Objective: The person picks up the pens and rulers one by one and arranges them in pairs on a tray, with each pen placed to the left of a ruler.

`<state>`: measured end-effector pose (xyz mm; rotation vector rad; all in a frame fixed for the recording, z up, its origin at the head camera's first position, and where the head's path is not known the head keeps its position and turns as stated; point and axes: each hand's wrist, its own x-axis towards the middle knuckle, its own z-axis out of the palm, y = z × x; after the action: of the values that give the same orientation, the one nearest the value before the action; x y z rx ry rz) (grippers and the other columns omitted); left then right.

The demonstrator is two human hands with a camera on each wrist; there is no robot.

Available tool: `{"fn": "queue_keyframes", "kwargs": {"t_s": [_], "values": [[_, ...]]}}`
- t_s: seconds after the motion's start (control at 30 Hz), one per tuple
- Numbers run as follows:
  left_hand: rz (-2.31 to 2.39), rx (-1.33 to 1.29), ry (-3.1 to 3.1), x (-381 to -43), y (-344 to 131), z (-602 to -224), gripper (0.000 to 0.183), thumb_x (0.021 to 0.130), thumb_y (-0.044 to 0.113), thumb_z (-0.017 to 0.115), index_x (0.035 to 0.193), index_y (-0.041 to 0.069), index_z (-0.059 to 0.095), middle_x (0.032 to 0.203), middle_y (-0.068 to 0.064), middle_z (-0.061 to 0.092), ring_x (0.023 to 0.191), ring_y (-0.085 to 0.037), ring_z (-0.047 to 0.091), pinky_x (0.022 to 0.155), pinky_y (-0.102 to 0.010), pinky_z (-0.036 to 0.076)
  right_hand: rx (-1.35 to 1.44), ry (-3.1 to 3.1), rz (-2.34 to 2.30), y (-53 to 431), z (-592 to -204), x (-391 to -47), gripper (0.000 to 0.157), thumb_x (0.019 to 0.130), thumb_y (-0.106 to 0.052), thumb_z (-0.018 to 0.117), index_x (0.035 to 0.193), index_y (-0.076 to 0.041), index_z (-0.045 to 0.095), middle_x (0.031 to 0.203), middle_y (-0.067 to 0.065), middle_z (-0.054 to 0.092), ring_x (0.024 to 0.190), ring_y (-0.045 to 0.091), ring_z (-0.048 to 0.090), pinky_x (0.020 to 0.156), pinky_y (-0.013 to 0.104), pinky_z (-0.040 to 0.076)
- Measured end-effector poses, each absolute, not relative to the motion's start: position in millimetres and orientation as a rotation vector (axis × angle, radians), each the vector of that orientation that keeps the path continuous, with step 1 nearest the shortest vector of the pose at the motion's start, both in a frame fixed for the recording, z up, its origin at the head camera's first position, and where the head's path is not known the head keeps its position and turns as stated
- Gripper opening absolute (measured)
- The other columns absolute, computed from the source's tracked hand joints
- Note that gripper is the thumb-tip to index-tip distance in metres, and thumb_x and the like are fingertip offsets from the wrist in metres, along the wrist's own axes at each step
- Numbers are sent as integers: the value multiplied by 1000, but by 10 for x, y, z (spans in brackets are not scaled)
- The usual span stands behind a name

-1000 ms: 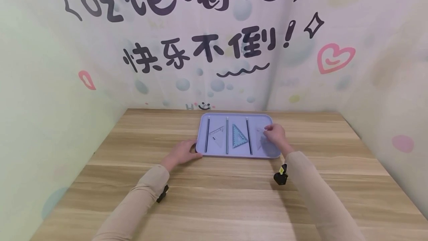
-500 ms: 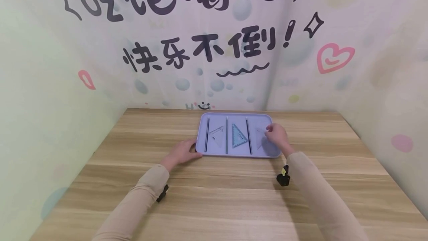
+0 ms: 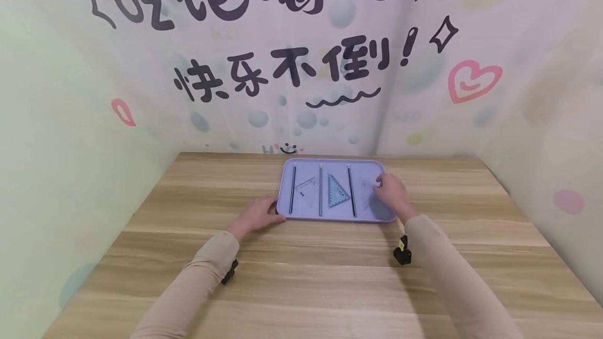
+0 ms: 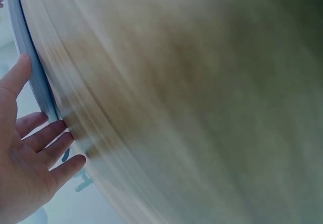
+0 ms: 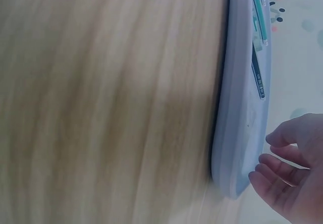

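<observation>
A lavender tray (image 3: 308, 168) lies on the wooden table. It holds a dark pencil (image 3: 293, 188) at left, a greenish pencil (image 3: 321, 190) in the middle and another dark pencil (image 3: 352, 191) farther right. Between them lie a clear set square (image 3: 307, 193) and a blue set square (image 3: 332, 198); a second clear set square (image 3: 365, 195) is at the right end, partly behind my right hand (image 3: 392, 191). That hand hovers over the tray's right end, fingers loosely bent, nothing visible between them. My left hand (image 3: 256, 213) touches the tray's front left corner with thumb and fairly straight fingers.
The wooden table (image 3: 301, 281) stretches in front of the tray. Behind it hangs a white printed cloth (image 3: 264, 130), with pale walls at both sides. A black wrist camera (image 3: 402, 254) sits below the right sleeve, another below the left.
The right hand has shifted very slightly to the right, and its wrist camera has swung a little rightward. The left hand, tray, pencils and set squares stay in place.
</observation>
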<state>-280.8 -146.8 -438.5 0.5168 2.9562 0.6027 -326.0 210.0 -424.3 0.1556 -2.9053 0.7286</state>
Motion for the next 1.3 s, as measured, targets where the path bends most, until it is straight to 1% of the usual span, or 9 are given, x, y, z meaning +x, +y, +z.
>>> {"fn": "queue_keyframes", "kwargs": {"t_s": [0.17, 0.3, 0.57, 0.73, 0.87, 0.97, 1.07, 1.2, 1.3], "values": [[620, 516, 2950, -2809, -1460, -4386, 65, 80, 41, 66, 131, 6, 47, 130, -12, 51, 121, -27, 45, 103, -40, 35, 154, -2866, 686, 2156, -4233, -3211, 30, 80, -5, 53, 105, 11, 57, 97, 26, 61, 89, 37, 58, 75, 47, 49], [616, 528, 2951, -2808, -1462, -4380, 64, 80, 40, 66, 130, 6, 47, 129, -12, 51, 120, -27, 45, 102, -40, 36, 203, -2819, 692, 2209, -4240, -3128, 36, 80, -7, 54, 110, 13, 53, 98, 28, 59, 91, 40, 56, 75, 50, 48], [650, 530, 2952, -2810, -1487, -4372, 63, 80, 39, 67, 130, 5, 48, 128, -13, 52, 120, -28, 46, 102, -40, 36, 493, -2767, 601, 2298, -4325, -2911, 41, 84, -13, 58, 116, 10, 51, 110, 31, 55, 103, 45, 50, 87, 56, 42], [631, 534, 2957, -2818, -1498, -4392, 63, 80, 40, 66, 130, 6, 48, 128, -12, 53, 119, -27, 47, 102, -39, 37, 633, -2795, 499, 2310, -4371, -2756, 52, 86, -23, 59, 126, 6, 45, 121, 31, 49, 110, 48, 45, 92, 59, 37], [633, 533, 2958, -2817, -1499, -4392, 62, 80, 38, 67, 129, 5, 48, 127, -13, 53, 118, -28, 47, 101, -40, 37, 665, -2839, 448, 2299, -4417, -2652, 62, 87, -32, 57, 133, 4, 37, 129, 32, 42, 117, 49, 38, 94, 61, 35], [631, 540, 2962, -2815, -1500, -4390, 62, 80, 38, 66, 130, 5, 48, 127, -13, 53, 118, -28, 48, 101, -40, 37, 680, -2834, 436, 2303, -4441, -2592, 67, 86, -36, 57, 136, 3, 34, 131, 31, 39, 119, 47, 36, 95, 60, 34], [624, 543, 2967, -2817, -1501, -4396, 63, 81, 39, 66, 130, 4, 47, 127, -14, 53, 118, -29, 47, 101, -41, 37, 692, -2819, 450, 2316, -4440, -2535, 69, 85, -36, 58, 137, 1, 33, 132, 31, 39, 120, 47, 35, 96, 61, 32], [629, 540, 2961, -2817, -1504, -4399, 64, 81, 39, 66, 131, 4, 46, 128, -14, 52, 119, -29, 47, 102, -41, 36, 707, -2835, 474, 2331, -4423, -2447, 70, 85, -36, 59, 137, 3, 32, 133, 32, 36, 120, 48, 33, 97, 61, 30], [633, 551, 2966, -2798, -1511, -4383, 65, 81, 38, 66, 130, 2, 46, 129, -16, 51, 119, -31, 46, 102, -42, 36, 704, -2866, 479, 2344, -4406, -2373, 72, 85, -37, 58, 137, 4, 31, 135, 32, 34, 123, 49, 30, 100, 61, 27]]}}
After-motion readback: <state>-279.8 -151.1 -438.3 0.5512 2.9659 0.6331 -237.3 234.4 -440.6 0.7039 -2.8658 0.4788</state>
